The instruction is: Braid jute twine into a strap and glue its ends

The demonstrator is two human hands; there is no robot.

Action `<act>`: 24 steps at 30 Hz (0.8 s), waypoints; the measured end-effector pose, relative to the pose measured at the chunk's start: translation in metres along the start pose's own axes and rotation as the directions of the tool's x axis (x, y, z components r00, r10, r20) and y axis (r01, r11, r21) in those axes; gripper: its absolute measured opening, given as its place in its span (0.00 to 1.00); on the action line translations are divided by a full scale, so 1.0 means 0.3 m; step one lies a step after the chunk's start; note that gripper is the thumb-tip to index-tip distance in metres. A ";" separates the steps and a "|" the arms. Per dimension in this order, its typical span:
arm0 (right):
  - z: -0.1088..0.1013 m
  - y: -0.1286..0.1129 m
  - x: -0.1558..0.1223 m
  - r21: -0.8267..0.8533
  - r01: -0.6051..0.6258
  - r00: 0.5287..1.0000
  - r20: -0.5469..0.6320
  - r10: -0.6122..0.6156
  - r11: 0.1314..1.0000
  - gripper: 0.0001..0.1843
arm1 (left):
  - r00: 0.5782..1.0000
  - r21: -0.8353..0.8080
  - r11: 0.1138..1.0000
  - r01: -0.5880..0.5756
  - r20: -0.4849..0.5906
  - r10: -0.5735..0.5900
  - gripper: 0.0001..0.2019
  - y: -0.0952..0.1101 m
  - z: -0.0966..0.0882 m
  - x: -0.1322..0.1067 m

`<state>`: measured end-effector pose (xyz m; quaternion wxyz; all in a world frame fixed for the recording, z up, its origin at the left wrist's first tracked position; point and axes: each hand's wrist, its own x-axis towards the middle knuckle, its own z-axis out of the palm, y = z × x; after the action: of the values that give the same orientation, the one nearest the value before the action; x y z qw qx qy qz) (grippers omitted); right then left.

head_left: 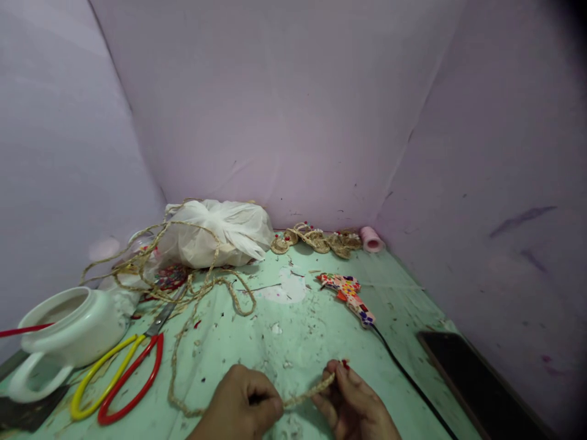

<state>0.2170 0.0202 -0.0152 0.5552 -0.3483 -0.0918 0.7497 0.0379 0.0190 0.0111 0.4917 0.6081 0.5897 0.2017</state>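
A braided straw-coloured cord (308, 396) runs between my two hands near the front of the table. My left hand (245, 402) is closed, pinching the cord between thumb and forefinger. My right hand (355, 404) holds the cord's end in its fingertips, with a small red bit (345, 365) showing at the tips. From my left hand the cord trails left and back to a loose tangle beside a white plastic bag (220, 235). Beyond my right hand lies a patterned glue gun (346, 293) with a black cable.
Scissors (131, 379) with yellow and red handles lie left, beside a white teapot-like vessel (76, 324). Several small woven pieces (316, 239) and a pink spool (371, 239) line the back wall. A dark flat device (477, 379) lies right. Scraps dot the green tabletop (257, 342).
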 end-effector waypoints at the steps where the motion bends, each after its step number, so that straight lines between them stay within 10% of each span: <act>1: 0.003 -0.001 -0.002 -0.004 0.009 1.000 -0.009 -0.009 1.000 0.14 | 1.000 -0.013 1.000 0.000 -0.007 0.000 0.16 0.005 0.000 -0.003; 12: 0.070 -0.031 -0.055 -0.187 0.070 0.977 -0.183 -0.105 0.980 0.20 | 0.999 -0.134 0.990 0.041 -0.015 -0.043 0.14 0.035 -0.018 -0.029; 24: 0.081 -0.058 -0.056 -0.126 -0.086 0.979 -0.192 0.061 0.988 0.16 | 0.953 -0.089 0.950 -0.298 -0.083 0.291 0.13 -0.030 -0.024 -0.048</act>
<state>0.2175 0.0176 0.0190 0.5086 -0.4570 -0.0761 0.7257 0.0241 0.0068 0.0114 0.4654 0.6566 0.4979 0.3230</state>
